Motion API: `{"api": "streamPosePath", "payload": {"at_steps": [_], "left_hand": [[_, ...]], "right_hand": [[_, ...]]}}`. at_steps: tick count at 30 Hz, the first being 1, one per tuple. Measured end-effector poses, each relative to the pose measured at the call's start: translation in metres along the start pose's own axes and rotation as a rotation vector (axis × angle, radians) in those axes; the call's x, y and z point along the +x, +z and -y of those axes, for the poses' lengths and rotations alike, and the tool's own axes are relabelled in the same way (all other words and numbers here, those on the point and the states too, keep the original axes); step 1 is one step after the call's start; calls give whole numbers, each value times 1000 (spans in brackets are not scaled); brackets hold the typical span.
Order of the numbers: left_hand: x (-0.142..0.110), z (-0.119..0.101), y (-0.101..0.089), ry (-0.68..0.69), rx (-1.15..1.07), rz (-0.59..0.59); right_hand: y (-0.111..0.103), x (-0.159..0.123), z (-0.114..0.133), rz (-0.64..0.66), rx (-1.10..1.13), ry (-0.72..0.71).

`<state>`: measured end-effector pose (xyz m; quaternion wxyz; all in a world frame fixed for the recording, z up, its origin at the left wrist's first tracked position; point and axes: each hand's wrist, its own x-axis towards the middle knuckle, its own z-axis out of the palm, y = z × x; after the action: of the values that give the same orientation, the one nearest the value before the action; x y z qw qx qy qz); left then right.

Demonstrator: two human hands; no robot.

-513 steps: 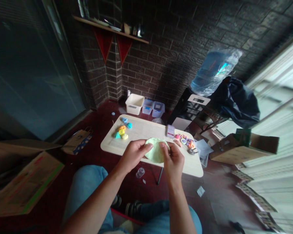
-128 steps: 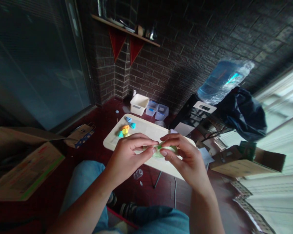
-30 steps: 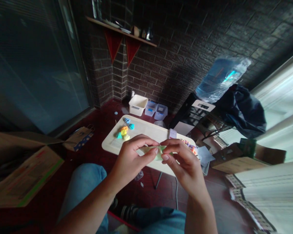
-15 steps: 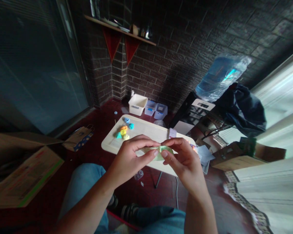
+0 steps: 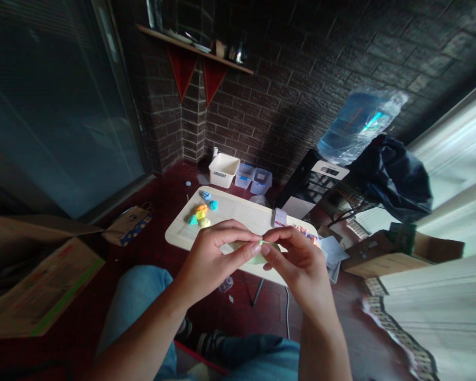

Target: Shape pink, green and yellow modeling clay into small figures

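Observation:
Over the near edge of the white table [image 5: 241, 209], both my hands pinch a light green piece of folded paper [image 5: 257, 259]. My left hand [image 5: 214, 254] is closed, with thumb and forefinger on the paper's upper edge. My right hand [image 5: 301, 259] is closed on the same edge, its thumb and forefinger tips almost meeting the left ones. Fingers cover much of the paper, so its exact folds are hidden. Several small crumpled-looking coloured pieces [image 5: 200, 214], blue, teal, orange and yellow, lie at the table's left end.
A small pale purple box [image 5: 280, 217] and a multicoloured pile [image 5: 303, 230] occupy the table's right side. Behind stand a white bin [image 5: 224, 172] and clear plastic boxes [image 5: 261, 181]. A water dispenser [image 5: 301, 182] is at the right, a cardboard box [image 5: 51, 288] at the left.
My right thumb and fingers have shifted slightly left, closer to my left fingertips. Less of the green paper shows between them. My left hand is almost unmoved.

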<state>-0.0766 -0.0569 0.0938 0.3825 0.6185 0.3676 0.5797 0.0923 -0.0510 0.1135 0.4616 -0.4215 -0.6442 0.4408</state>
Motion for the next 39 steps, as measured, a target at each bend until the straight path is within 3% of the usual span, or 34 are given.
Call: {"api": "streamPosePath", "payload": {"at_steps": [4, 9, 14, 21, 30, 34, 39], "left_hand": [[1, 3, -1, -40, -59, 3], [5, 12, -3, -225, -206, -77], [5, 14, -5, -297, -238, -37], [7, 9, -7, -300, -144, 123], [9, 5, -7, -161, -26, 116], [8, 3, -5, -173, -44, 97], [7, 3, -7, -169, -59, 98]], "right_hand": [[1, 2, -3, 11, 71, 46], [-7, 1, -9, 78, 175, 28], [-15, -2, -16, -4, 158, 27], [-19, -3, -15, 65, 40, -43], [-16, -2, -9, 71, 97, -21], [-15, -2, -8, 66, 119, -13], [-21, -1, -11, 149, 73, -58]]}}
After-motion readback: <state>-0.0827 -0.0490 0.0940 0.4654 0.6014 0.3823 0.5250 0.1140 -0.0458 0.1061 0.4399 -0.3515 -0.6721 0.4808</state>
